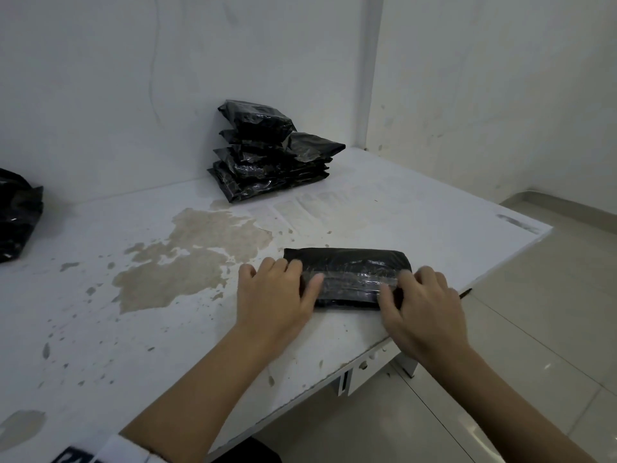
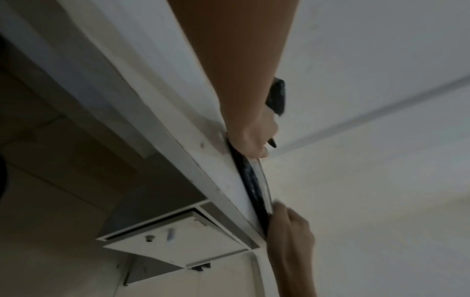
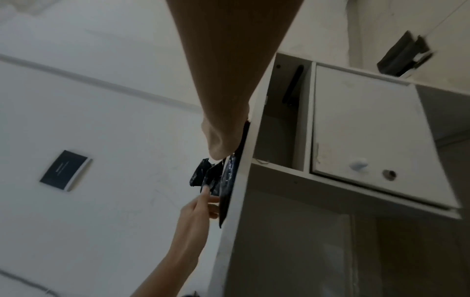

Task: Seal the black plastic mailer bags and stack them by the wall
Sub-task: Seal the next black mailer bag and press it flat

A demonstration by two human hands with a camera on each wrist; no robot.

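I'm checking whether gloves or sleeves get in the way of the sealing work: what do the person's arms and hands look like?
Both the left hand and the right hand are bare, with no gloves, and no rings show. The forearms are uncovered. A white band with a dark patch sits at the frame's bottom, on the left arm.

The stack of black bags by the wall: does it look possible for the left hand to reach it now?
Probably yes. The table between the left hand and the stack of sealed bags is bare, so nothing blocks the way. But this hand now rests on the mailer bag near the table edge, so it must let go first.
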